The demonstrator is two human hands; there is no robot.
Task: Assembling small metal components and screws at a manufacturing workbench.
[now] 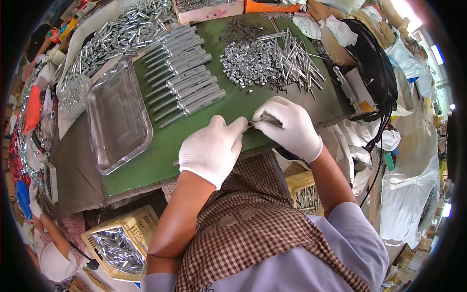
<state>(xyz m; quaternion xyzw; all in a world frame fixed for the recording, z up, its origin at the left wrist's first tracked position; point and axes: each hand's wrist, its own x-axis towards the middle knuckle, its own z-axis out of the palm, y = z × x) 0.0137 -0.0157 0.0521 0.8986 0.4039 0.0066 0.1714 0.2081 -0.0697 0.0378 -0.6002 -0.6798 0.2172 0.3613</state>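
Note:
Both my hands wear white knit gloves and meet above the front edge of the green work mat (pixel 127 176). My left hand (pixel 212 148) is closed, thumb and fingers around a metal piece whose small round end (pixel 250 124) peeks out at the fingertips. A thin metal tip (pixel 176 163) shows past its cuff; whether it belongs to the same piece is hidden. In my right hand (pixel 288 127), curled fingers grip a slim dark metal piece (pixel 272 119), its kind unclear, against that round end. Beyond the left hand lies a row of metal tubes with thin rods (pixel 187 80).
Small shiny metal parts (pixel 248 63), loose thin rods (pixel 299 61) and dark screws (pixel 241 30) lie in piles at the back. A metal tray (pixel 146 138) sits left, near heaped cylinders (pixel 116 36). Yellow crates (pixel 124 219) stand below; another person's gloved hand (pixel 36 207) appears far left.

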